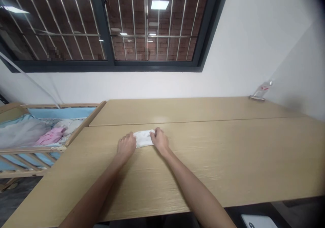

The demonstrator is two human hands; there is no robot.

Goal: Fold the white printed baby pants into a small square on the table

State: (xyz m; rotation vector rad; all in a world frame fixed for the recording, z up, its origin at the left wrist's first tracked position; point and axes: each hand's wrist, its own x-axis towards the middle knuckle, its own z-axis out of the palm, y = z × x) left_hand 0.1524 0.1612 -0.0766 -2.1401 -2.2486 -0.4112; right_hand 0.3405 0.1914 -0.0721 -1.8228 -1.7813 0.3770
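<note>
A small white cloth [143, 139] with a faint print lies folded into a rough rectangle on the wooden table [223, 153]. My left hand [127, 146] grips its left end, the fingers curled over the edge. At the opposite end my right hand [160, 140] pinches the cloth with the thumb on top. Both arms reach forward across the tabletop. The fingertips under the cloth are hidden, and its print is too small to make out.
To the left stands a wooden crib [33, 150] with blue lining, holding a pink cloth [52, 135] and pale bedding. A clear plastic bottle [264, 88] is at the far right corner. A barred window [154, 65] is above. A white device [259, 221] lies below the table's front edge.
</note>
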